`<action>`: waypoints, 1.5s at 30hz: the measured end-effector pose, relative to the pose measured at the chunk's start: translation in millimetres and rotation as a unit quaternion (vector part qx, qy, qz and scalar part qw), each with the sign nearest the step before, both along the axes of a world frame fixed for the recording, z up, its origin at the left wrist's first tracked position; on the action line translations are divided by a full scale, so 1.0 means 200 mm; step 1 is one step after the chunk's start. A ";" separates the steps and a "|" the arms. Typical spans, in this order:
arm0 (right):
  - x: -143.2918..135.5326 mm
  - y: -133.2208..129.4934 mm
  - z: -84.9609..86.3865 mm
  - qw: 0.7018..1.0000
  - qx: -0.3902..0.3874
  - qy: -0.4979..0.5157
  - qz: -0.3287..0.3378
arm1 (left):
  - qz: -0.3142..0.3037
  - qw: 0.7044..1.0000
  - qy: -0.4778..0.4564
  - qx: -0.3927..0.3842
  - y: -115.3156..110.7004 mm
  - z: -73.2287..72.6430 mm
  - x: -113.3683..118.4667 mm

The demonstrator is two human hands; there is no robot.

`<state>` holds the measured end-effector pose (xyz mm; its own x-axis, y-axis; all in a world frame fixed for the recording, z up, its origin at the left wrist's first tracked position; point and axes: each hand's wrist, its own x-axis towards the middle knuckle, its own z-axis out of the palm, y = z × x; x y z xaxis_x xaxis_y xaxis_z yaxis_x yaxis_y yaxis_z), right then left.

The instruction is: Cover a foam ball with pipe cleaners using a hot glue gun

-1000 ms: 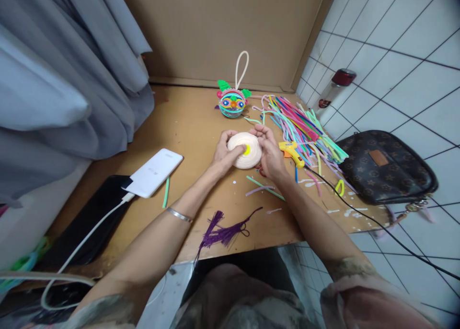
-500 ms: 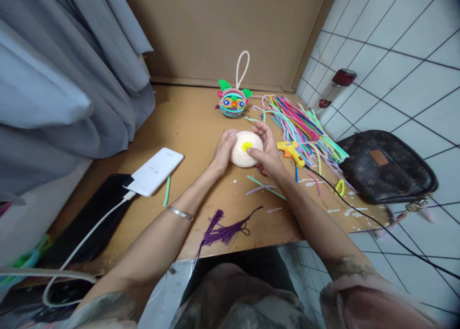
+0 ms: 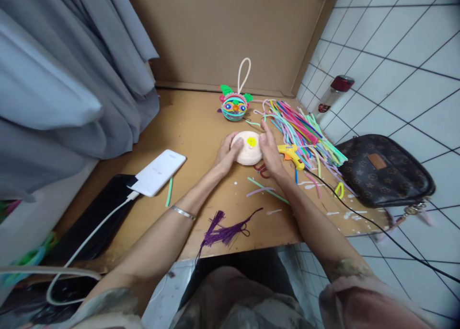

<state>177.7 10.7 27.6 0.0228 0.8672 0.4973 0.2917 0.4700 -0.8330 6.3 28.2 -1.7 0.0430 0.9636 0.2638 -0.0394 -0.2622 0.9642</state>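
Between my two hands is a round cream-coloured ball (image 3: 247, 155) that looks wound from cord, with a yellow spot on its upper face. My left hand (image 3: 228, 152) wraps its left side, thumb resting on top. Against its right side presses my right hand (image 3: 269, 146), fingers partly hidden behind. Just right of that hand lies a yellow glue gun (image 3: 293, 156). Behind the ball stands a decorated lion-head lantern (image 3: 234, 107) with green ears and a white loop. A purple tassel (image 3: 224, 230) lies nearer my body.
A heap of coloured pipe cleaners (image 3: 300, 127) spreads at the back right, beside a patterned bag (image 3: 386, 170) and a red-capped bottle (image 3: 334, 96). On the left are a white power bank (image 3: 158, 173) with a cable and a black case (image 3: 97, 218). The glue gun's black cord runs to the right.
The ball has turned in my hands, its yellow spot shifting right and up. My right thumb has come off the spot, and my left thumb has moved onto the ball's top.
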 end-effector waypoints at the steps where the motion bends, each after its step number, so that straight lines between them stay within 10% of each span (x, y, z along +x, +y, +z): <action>1: 0.02 -0.01 0.02 1.000 0.017 -0.008 -0.013 | 0.005 1.000 0.026 0.003 -0.01 0.00 -0.01; 11: 0.02 -0.09 0.07 0.975 0.160 -0.130 -0.086 | 0.019 0.996 0.083 0.006 0.00 0.01 -0.01; 21: -0.01 -0.08 0.01 0.941 0.142 -0.282 -0.124 | 0.008 0.995 0.103 0.006 -0.01 0.00 0.00; 29: 0.01 -0.03 0.01 0.973 0.137 -0.117 -0.147 | -0.013 0.996 0.089 -0.022 -0.02 0.03 -0.01; 45: 0.02 -0.01 0.04 0.983 -0.156 0.059 -0.083 | -0.045 0.994 -0.092 -0.049 0.05 -0.03 0.00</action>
<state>182.1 8.2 35.5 0.2189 0.9562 0.1941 0.2353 0.1414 -0.9616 6.0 37.3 -7.7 0.0902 0.9797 0.1793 -0.2361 -0.1538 0.9595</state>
